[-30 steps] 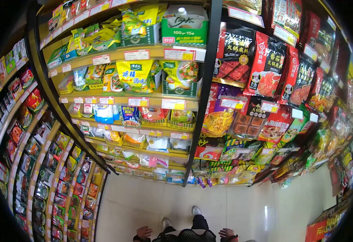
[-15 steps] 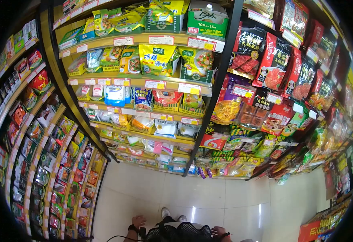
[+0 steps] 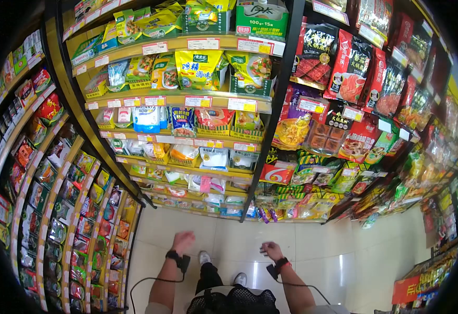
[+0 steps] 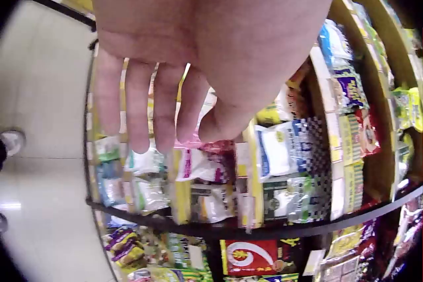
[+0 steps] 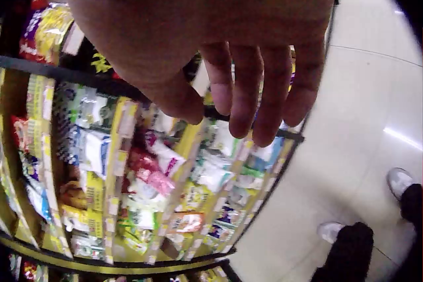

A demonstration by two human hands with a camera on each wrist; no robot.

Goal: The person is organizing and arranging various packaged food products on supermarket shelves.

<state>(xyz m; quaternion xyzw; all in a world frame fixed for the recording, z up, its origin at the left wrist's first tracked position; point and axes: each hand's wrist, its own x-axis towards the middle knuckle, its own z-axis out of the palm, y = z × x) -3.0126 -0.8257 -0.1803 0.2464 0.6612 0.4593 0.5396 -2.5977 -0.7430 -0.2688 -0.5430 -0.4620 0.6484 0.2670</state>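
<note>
My left hand [image 3: 183, 242] and right hand [image 3: 271, 250] are raised in front of me above the pale tiled floor, well short of the shelves. Neither holds anything. In the left wrist view the left hand [image 4: 173, 107] hangs with its fingers [image 4: 140, 113] straight and loose, packets on the low shelves behind them. In the right wrist view the right hand [image 5: 246, 90] has relaxed, slightly bent fingers [image 5: 281, 107] with nothing in them. Nearest ahead is the bottom row of small seasoning packets [image 3: 223, 211] on the yellow shelf unit [image 3: 213, 102].
Yellow shelves of seasoning bags fill the middle, with a green box [image 3: 261, 15] on top. Red and black sauce pouches [image 3: 352, 65] hang on the right rack. Another rack of packets [image 3: 77, 220] runs along the left. My shoes [image 3: 205, 257] stand on the floor tiles [image 3: 312, 251].
Both hands have lifted from beside my waist and reached forward, so the forearms now show. The head view has dipped and drawn a little closer to the shelves.
</note>
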